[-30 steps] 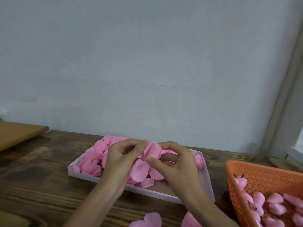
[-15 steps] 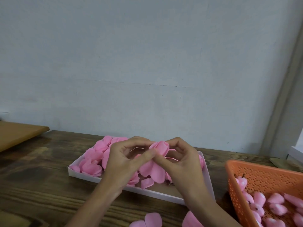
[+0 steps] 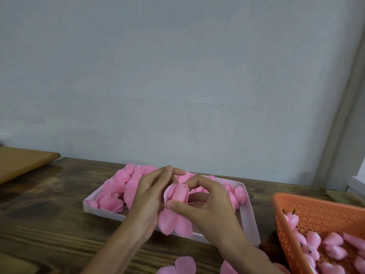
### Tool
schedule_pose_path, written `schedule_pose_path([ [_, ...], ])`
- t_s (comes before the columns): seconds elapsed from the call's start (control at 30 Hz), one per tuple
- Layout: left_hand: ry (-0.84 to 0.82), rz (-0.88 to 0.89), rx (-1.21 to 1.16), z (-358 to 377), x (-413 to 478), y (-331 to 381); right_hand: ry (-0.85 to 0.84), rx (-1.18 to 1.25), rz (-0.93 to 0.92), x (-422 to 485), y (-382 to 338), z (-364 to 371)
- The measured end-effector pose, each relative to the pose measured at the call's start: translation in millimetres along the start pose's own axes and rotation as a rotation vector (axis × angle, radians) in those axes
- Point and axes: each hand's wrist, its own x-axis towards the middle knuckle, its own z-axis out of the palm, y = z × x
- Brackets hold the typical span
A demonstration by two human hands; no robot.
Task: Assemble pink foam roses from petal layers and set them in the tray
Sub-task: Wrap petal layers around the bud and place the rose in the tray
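Right hand (image 3: 205, 210): grip closed, thumb and forefinger curled round the half-built rose (image 3: 178, 192), which is held just above the tray (image 3: 246, 214). The petal layer (image 3: 173, 222) hangs loose beneath it.

Left hand (image 3: 150, 196): cupped against the rose's side. Whether its grip pinches I cannot tell — blurred.

Risks: the foam looks soft, so a hard squeeze could crease or tear a petal. A slack hold could let the layer slip off and the bud unroll. If dropped, the rose would likely land among the pink pieces (image 3: 116, 192) in the tray and disturb them.
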Motion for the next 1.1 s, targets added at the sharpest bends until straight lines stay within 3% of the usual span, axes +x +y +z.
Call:
schedule_pose_path([
  [0.13,0.064,-0.115,-0.095,14,-3,-11,-0.036,-0.076,-0.025,-2,3,2],
  [0.33,0.002,-0.135,-0.218,22,-9,-12,0.023,-0.28,-0.109,-3,6,2],
  [0.63,0.147,-0.269,-0.285,22,-8,-18,0.105,-0.671,-0.328,-6,10,6],
  [0.8,0.285,-0.392,-0.415,12,4,-23,-0.032,-0.725,-0.383,-4,1,2],
  [1.0,0.378,-0.376,-0.455,-8,11,-16,-0.341,-0.963,-0.517,-3,0,-9],
  [1.1,0.358,-0.355,-0.509,-6,11,-14,-0.302,-1.022,-0.563,-5,3,-3],
])
